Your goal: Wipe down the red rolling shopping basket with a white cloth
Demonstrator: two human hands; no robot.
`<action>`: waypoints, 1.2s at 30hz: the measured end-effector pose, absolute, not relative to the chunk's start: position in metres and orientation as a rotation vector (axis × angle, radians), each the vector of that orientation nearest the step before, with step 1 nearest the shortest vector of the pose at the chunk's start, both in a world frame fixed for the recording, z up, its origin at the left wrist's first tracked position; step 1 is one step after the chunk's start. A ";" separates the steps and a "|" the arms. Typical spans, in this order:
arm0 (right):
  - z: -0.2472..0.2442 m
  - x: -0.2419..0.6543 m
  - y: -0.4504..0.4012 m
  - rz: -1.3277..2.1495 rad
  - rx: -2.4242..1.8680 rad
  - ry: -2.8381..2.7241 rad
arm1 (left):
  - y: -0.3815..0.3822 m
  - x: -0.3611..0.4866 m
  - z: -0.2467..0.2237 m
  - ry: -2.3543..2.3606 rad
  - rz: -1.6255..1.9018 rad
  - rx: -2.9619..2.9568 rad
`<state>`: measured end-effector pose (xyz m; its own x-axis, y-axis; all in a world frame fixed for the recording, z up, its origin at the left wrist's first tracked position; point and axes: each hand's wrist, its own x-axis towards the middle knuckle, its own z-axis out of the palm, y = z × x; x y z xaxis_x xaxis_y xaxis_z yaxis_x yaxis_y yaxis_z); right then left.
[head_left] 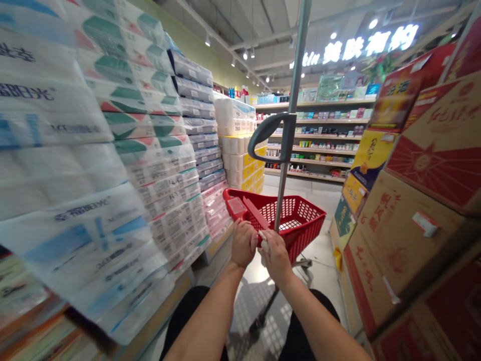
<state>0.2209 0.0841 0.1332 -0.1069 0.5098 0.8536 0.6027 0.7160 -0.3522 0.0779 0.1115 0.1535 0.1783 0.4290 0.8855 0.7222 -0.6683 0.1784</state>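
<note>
A red plastic shopping cart [304, 235] with a perforated basket and metal legs stands in front of my knees. My left hand [244, 243] is closed at the near end of the cart, its fingers curled round the red handle [236, 206]. Close beside it, my right hand [275, 254] is also closed at the cart's near edge. Something pale shows at the right fingertips, too small to make out. A grey metal pole [283, 185] rises past the basket, with a grey loop grip [268, 138] near its upper part. Nothing can be seen inside the visible part of the basket.
Tall stacks of wrapped tissue packs [135, 105] and toilet-paper packs [112, 245] line the left side. Cardboard cartons [398, 220] are piled along the right. Shelves of small goods [315, 133] stand across the far end, beyond the tiled floor [319, 188].
</note>
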 end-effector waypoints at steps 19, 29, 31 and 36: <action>0.153 0.200 0.060 -0.263 -0.627 -1.840 | 0.085 0.036 0.162 -1.242 -1.680 -2.103; 0.118 0.177 0.069 -0.381 -0.749 -1.940 | 0.087 0.036 0.157 -1.248 -1.591 -2.114; 0.108 0.181 0.067 -0.445 -0.783 -1.992 | 0.089 0.033 0.158 -1.260 -1.605 -2.133; 0.137 0.190 0.071 -0.351 -0.784 -2.016 | 0.090 0.033 0.163 -1.283 -1.648 -2.137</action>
<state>0.1901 0.0711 0.1371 -0.3787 0.3902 0.8393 0.6511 0.7568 -0.0580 0.0333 0.0904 0.1631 0.0287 0.5260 0.8500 0.6947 -0.6219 0.3614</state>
